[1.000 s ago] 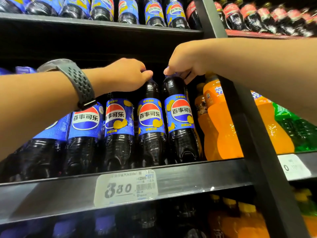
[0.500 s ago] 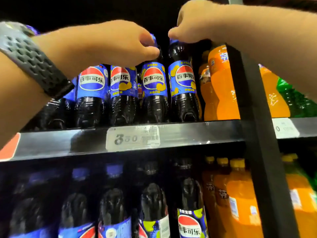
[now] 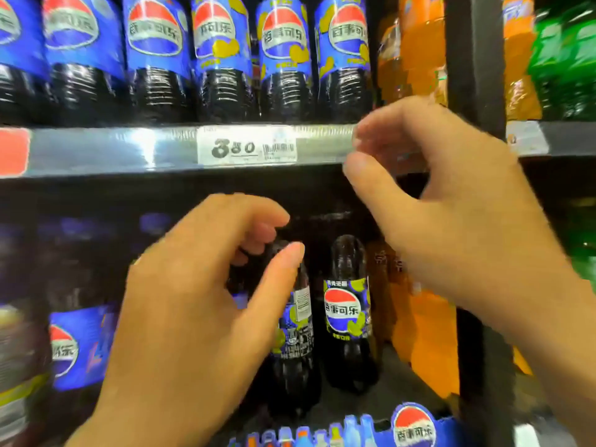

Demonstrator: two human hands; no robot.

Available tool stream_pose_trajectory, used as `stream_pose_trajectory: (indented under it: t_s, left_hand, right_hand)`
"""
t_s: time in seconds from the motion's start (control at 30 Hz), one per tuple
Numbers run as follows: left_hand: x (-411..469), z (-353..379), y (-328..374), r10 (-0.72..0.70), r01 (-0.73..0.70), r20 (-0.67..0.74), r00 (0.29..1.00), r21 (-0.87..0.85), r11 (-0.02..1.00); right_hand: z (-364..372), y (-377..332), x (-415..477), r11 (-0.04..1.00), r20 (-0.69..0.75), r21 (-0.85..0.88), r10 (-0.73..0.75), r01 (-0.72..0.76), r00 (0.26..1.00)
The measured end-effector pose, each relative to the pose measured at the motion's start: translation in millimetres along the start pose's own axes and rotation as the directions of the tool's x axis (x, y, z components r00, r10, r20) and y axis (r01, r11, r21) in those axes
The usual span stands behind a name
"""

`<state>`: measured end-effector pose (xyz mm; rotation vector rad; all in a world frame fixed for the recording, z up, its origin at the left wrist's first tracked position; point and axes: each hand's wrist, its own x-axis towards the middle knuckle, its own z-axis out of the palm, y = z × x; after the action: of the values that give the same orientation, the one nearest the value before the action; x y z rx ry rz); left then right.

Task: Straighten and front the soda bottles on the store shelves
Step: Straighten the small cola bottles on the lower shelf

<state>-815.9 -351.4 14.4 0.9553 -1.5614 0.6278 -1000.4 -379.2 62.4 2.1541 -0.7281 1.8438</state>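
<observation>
On the lower shelf a cola bottle [image 3: 296,333] stands with its label turned sideways, barcode to the front. My left hand [image 3: 193,301] curls its fingers and thumb round that bottle's neck. Right beside it a second cola bottle [image 3: 346,311] shows its logo to the front. My right hand [image 3: 435,204] hovers in front of the upper shelf's edge [image 3: 113,150], fingers loosely curled and holding nothing. Above, a row of blue-labelled cola bottles [image 3: 280,43] faces forward. The view is blurred.
A price tag [image 3: 246,146] reading 3.80 sits on the upper shelf's edge. Orange soda bottles [image 3: 429,324] stand to the right of the colas. A black upright post [image 3: 474,59] divides the bays, with green bottles [image 3: 567,53] beyond it. More cola bottles [image 3: 74,343] fill the lower left.
The view has dropped from the upper shelf to the one below. Both hands left the upper bottles' caps and came down; the left now holds a lower bottle's neck.
</observation>
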Motion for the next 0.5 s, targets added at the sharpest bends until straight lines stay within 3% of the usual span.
stream_pose_trajectory:
  t_s: [0.07,0.13,0.17,0.3,0.5]
  left_hand:
    - [-37.3,8.4,-7.4,-0.003,0.010,0.101,0.995,-0.065,0.998]
    - [-63.2,32.0,-23.9,-0.208,0.224,0.226,0.952,-0.046,0.974]
    - [-72.5,40.1,-28.4,-0.257,0.267,0.245,0.935,-0.009,0.964]
    - [-110.8,41.1,-18.3,-0.338,0.331,0.092,0.936,0.091,0.939]
    - [-126.4,60.2,-5.8,-0.467,0.430,0.129,0.875,0.234,0.872]
  right_hand:
    - [13.5,5.5,-48.0,1.000,0.054,0.001,0.027,-0.027,0.998]
    - [29.3,20.2,-85.2,0.988,0.135,0.039,0.142,-0.148,0.981]
    - [34.8,29.4,-93.8,0.980,0.109,0.016,0.194,-0.197,0.975]
    - [58.3,53.7,-139.3,0.936,0.131,-0.026,0.353,-0.352,0.927]
    - [83.0,72.7,-158.0,0.867,0.220,-0.105,0.499,-0.488,0.838]
